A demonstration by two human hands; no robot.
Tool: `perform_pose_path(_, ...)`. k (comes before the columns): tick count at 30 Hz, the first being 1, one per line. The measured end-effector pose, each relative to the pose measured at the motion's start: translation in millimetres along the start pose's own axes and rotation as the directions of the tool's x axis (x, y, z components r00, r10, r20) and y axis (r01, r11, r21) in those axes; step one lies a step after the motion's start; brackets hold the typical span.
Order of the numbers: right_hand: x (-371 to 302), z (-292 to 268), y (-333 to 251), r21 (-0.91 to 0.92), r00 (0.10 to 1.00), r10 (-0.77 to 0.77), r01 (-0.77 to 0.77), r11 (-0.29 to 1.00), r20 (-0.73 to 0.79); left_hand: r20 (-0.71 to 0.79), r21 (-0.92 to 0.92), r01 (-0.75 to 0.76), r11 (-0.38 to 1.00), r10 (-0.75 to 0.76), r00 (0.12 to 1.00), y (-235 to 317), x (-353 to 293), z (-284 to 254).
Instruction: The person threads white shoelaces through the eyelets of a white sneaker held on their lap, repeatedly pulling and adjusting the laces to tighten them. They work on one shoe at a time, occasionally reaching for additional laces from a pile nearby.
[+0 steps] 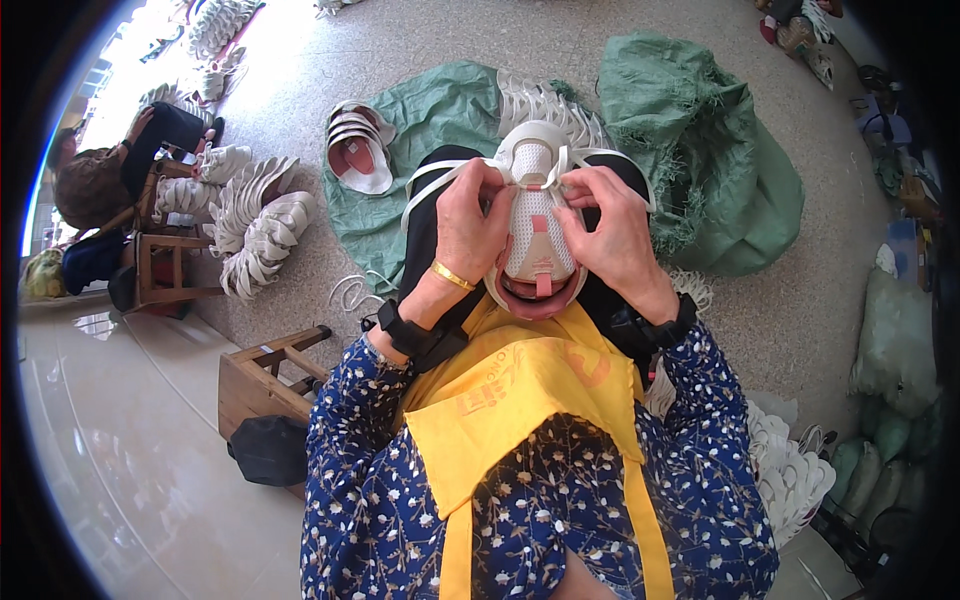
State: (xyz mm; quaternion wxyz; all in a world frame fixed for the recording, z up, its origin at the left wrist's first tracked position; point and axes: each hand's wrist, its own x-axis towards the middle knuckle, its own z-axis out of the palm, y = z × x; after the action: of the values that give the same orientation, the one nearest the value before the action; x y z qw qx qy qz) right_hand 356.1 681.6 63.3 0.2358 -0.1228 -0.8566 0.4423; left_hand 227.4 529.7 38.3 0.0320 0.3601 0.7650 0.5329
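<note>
A white shoe point(540, 240) with a pink lining rests on my lap, its toe pointing away from me and its opening near the yellow apron point(520, 375). A white shoelace point(428, 182) crosses the lower eyelets, and its ends loop out to both sides over my dark-clad knees. My left hand point(468, 225) is closed, thumb and fingers pinching the lace at the left edge of the shoe. On the other side my right hand point(610, 220) pinches the lace close to the right eyelets. The tongue lies exposed between both hands.
Beyond my knees lie a green cloth sack point(430, 110) and a bulging one point(745, 190). Stacked shoe uppers point(360, 150) sit on the left cloth. Piled white shoes point(265, 240) stand near a seated person point(90, 190). A wooden stool point(265, 385) is left; more white pieces point(785, 465) lie right.
</note>
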Motion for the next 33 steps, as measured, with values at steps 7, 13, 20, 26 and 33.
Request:
perform_pose_path(7, 11.4, -1.5, -9.7, -0.334, 0.986, -0.066, 0.114, 0.936, 0.153, 0.048, 0.059, 0.017, 0.998, -0.020, 0.999, 5.0, -0.9, -7.9)
perform_pose_path(13, 12.4, 5.1, -13.3, -0.456, 0.983, -0.058, 0.133, 0.880, 0.175, -0.019, 0.244, -0.115, 0.963, 0.123, 0.992, 22.6, -0.2, -8.4)
perform_pose_path(20, 10.0, 4.5, -0.5, -0.344, 0.989, -0.027, 0.075, 0.936, 0.142, 0.210, 0.179, -0.258, 0.949, 0.220, 0.953, 34.9, 7.7, 12.5)
perform_pose_path(26, 12.9, -3.1, -2.9, -0.280, 0.991, 0.025, 0.012, 0.960, 0.128, 0.236, 0.250, -0.260, 0.933, 0.202, 0.951, 25.0, 7.9, 18.8)
perform_pose_path(33, 6.5, 1.4, 5.2, -0.249, 0.997, -0.023, 0.043, 0.968, 0.080, 0.225, 0.274, -0.321, 0.907, 0.264, 0.938, 26.5, 6.4, 20.2)
